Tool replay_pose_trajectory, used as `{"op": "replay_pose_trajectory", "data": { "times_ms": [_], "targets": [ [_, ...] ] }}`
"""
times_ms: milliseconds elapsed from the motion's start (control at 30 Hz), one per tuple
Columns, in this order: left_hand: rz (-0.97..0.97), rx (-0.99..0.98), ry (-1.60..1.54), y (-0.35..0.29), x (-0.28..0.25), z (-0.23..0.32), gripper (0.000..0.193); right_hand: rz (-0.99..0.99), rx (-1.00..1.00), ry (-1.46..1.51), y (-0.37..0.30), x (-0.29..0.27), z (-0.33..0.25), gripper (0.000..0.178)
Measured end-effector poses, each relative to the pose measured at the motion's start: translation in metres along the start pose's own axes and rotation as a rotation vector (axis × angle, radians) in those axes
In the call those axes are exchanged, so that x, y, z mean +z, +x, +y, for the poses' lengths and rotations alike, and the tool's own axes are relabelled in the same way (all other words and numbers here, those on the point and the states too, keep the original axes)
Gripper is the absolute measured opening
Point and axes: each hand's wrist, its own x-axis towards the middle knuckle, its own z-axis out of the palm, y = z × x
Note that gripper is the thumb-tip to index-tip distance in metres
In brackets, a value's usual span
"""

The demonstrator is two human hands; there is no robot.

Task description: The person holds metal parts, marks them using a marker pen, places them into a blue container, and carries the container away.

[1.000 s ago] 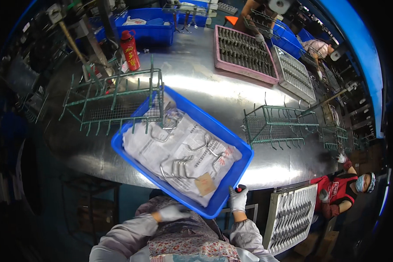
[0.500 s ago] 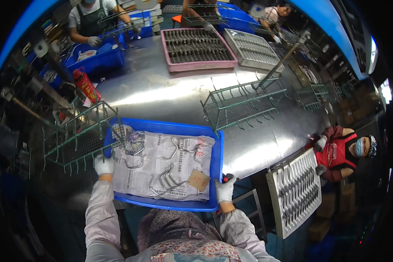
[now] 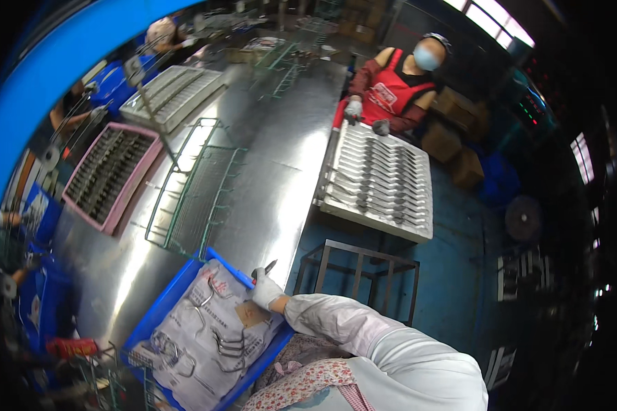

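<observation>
My right hand (image 3: 267, 290), in a white glove, is closed at the right rim of a blue plastic tray (image 3: 221, 257). A small hand tool (image 3: 264, 269) with a dark pointed tip and some red on it sticks out of that hand. Printed paper (image 3: 206, 327) lines the tray. On it lie several bent shiny metal rods (image 3: 230, 346) and a brown cardboard tag (image 3: 251, 314). My left hand is out of view.
A green wire rack (image 3: 197, 185) stands on the metal table (image 3: 273, 157). Pink (image 3: 108, 225) and white (image 3: 175, 118) trays of metal parts lie beyond. A co-worker in a red apron (image 3: 385, 96) holds a white tray (image 3: 370, 212) above a metal frame stand (image 3: 373, 259).
The view has swung to the right, so the blue tray now sits at the lower left and my left hand has gone out of sight. My right hand stays at the tray's rim.
</observation>
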Motion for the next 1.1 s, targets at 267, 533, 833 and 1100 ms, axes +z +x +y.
{"op": "replay_pose_trajectory", "data": {
  "times_ms": [267, 533, 833, 1100],
  "targets": [
    [-0.160, -0.079, -0.076, -0.016, -0.014, -0.030, 0.038, 0.003, 0.005, 0.014, -0.005, -0.012, -0.016, 0.044],
    [-0.208, -0.300, -0.178, -0.077, -0.054, -0.070, 0.041, -0.023, 0.035, -0.097, 0.011, -0.008, -0.009, 0.047],
    [-0.243, -0.464, -0.301, -0.133, -0.085, -0.074, 0.043, -0.026, 0.122, 0.098, -0.027, -0.018, -0.010, 0.062],
    [-0.289, -0.536, -0.479, -0.133, -0.097, -0.039, 0.046, 0.177, 0.363, 0.129, -0.156, -0.015, 0.043, 0.066]
  ]
}}
